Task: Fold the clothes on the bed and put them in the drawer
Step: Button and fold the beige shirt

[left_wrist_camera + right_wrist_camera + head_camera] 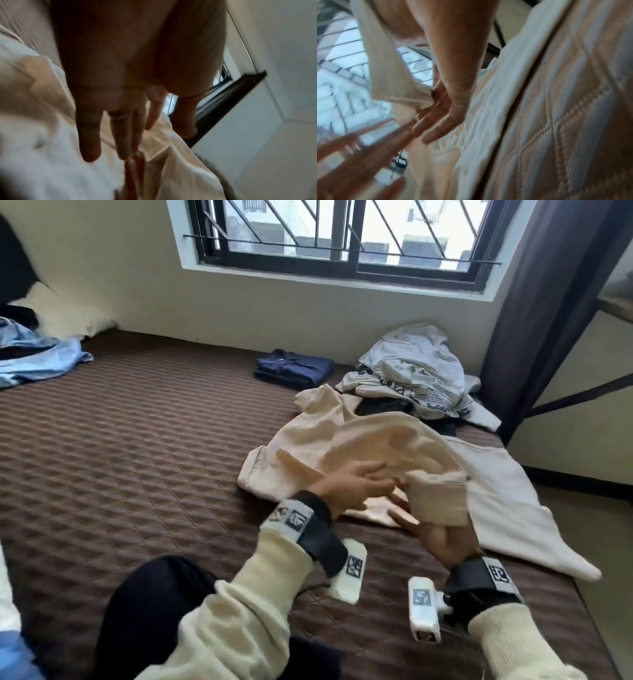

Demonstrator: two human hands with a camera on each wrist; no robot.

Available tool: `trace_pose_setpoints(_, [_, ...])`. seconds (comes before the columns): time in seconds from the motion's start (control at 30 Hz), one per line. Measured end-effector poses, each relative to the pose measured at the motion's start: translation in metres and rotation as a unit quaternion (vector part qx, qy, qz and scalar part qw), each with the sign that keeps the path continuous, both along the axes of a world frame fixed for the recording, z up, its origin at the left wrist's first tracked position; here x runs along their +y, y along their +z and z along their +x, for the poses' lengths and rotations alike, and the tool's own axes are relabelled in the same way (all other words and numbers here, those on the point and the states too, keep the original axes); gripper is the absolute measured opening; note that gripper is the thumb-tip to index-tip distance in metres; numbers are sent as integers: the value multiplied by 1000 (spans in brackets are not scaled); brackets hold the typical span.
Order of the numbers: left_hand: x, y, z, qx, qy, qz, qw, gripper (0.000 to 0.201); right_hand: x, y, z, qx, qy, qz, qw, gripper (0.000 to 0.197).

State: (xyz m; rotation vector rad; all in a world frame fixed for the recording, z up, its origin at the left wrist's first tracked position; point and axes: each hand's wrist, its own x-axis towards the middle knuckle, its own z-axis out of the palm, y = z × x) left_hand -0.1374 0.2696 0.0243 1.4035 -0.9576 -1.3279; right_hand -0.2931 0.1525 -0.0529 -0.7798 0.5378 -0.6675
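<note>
My right hand (442, 537) pinches the ribbed cuff of the cream sweatshirt (329, 436) sprawled on the brown quilted bed (137, 440); my left hand (349, 484), fingers spread, sits just beside that sleeve.

You see a cream sweatshirt (342, 436) on a brown diamond-quilted bedcover (137, 457), a folded navy garment (294, 368), and a pale blue shirt (37, 357).
</note>
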Motion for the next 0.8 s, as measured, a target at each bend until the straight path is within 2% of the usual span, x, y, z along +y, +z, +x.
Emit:
trace_pose_setpoints(0.03, [-2,-12,-3,-20,43,23,999,46,-1,-2,-9,-67,-48,61,995,66])
trace_pose_setpoints(0.07, [-1,-25,-3,-9,81,43,996,39,-4,-3,-17,-99,-99,100,985,71])
trace_pose_setpoints(0.13, [8,-49,5,21,136,89,986,21,-12,-8,-31,-81,-182,136,971,75])
trace_pose_setpoints(0.17, [13,-62,13,8,171,114,979,14,-14,-8,-36,-64,-201,138,968,78])
trace_pose_setpoints(0.23, [20,-82,33,-30,264,135,955,14,-23,-11,-46,-50,-231,131,963,84])
trace_pose_setpoints(0.27, [22,-89,42,-38,308,133,941,13,-27,-10,-49,-49,-250,126,959,81])
trace_pose_setpoints(0.33, [23,-94,58,-27,356,112,927,10,-33,-7,-52,-32,-293,128,947,62])
trace_pose_setpoints(0.43, [14,-89,68,37,386,69,919,11,-44,-10,-39,80,-324,105,937,29])
trace_pose_setpoints(0.5, [6,-86,74,63,411,55,908,14,-53,-22,-26,149,-321,66,933,21])
trace_pose_setpoints(0.6, [-4,-93,82,46,399,71,913,21,-62,-32,-8,191,-296,4,936,30])
trace_pose_setpoints(0.67, [-5,-102,86,20,375,93,922,23,-66,-30,0,237,-289,-32,927,22])
trace_pose_setpoints(0.73, [-4,-114,90,-35,354,115,927,31,-77,-26,10,300,-282,-83,907,29])
trace_pose_setpoints(0.8, [-4,-125,91,-94,332,131,929,34,-93,-23,17,409,-260,-154,861,49])
